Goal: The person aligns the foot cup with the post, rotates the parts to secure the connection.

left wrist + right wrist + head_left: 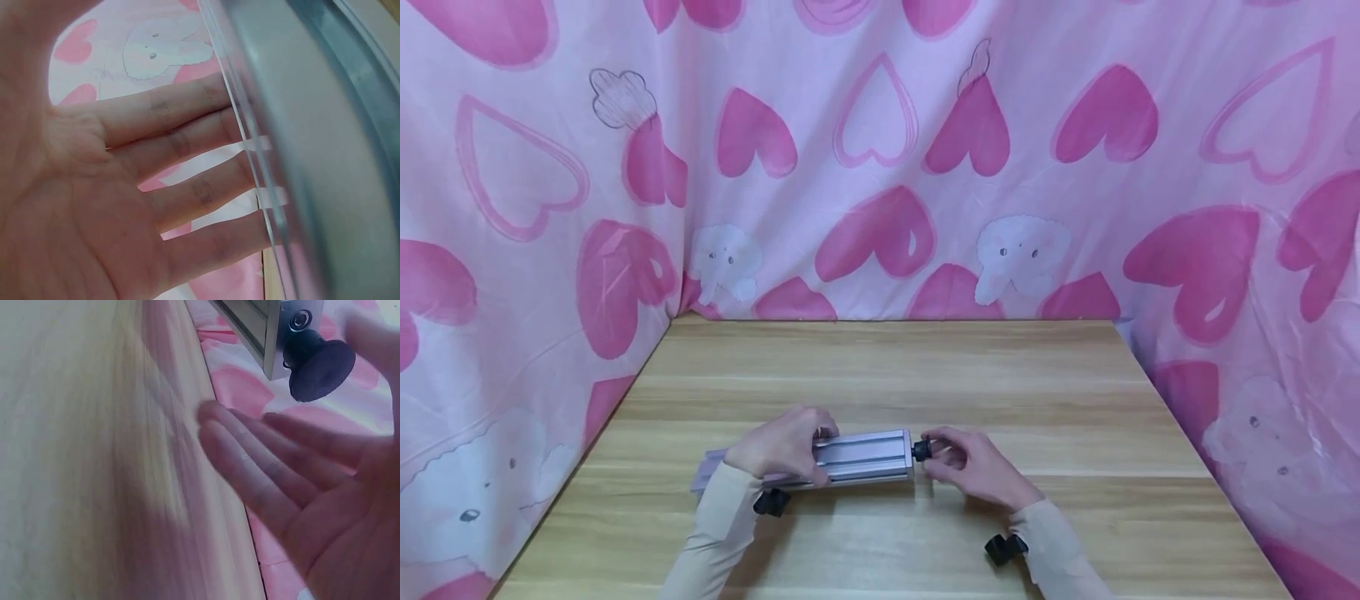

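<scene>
A long silver metal rail (865, 457) with grooves along it is held just above the table, its right end carrying a black round knob (922, 450). My left hand (788, 446) grips the rail across its width, thumb on the near side and fingers on the far side. In the left wrist view the fingers reach behind a clear edge beside the metal, and their tips are partly hidden. My right hand (973, 467) is around the knob with fingers loosely bent. The right wrist view shows those fingers (269, 469) apart from the knob.
A wood-grain table (880, 367) lies under both hands. Pink heart-patterned cloth (880, 167) hangs behind it and along both sides. Black wrist-camera mounts (1004, 549) sit by both sleeves.
</scene>
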The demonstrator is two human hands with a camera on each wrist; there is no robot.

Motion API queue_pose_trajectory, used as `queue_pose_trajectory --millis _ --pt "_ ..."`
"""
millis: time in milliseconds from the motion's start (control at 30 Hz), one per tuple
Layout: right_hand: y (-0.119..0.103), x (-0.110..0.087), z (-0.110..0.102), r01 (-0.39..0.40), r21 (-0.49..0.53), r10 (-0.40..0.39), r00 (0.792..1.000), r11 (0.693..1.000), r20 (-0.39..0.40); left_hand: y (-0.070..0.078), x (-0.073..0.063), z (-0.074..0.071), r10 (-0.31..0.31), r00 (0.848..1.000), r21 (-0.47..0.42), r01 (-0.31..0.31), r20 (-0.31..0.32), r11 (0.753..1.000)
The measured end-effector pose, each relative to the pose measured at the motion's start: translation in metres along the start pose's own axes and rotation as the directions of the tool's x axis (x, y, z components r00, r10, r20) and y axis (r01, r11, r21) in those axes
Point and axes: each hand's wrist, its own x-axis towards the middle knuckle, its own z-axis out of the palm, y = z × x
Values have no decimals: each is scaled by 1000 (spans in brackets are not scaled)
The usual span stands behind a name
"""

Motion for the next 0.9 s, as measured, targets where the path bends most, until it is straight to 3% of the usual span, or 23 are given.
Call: queue_pose_trajectory --millis 200,300,633,900 --pt "-3 -1 2 161 73 -157 986 984 -50 -3 -2 1 4 1000 -11 -4 2 1000" --pt "-4 -1 2 190 85 -185 981 978 -58 -4 -1 2 12 1000 0 -12 -2 1000" --pt "-2 3 3 51 -32 -53 995 998 -87 -7 2 5 27 1000 19 -26 -8 999" --pt "-2 7 4 -25 87 26 1000 996 -6 -8 4 6 28 999 33 -27 -17 999"
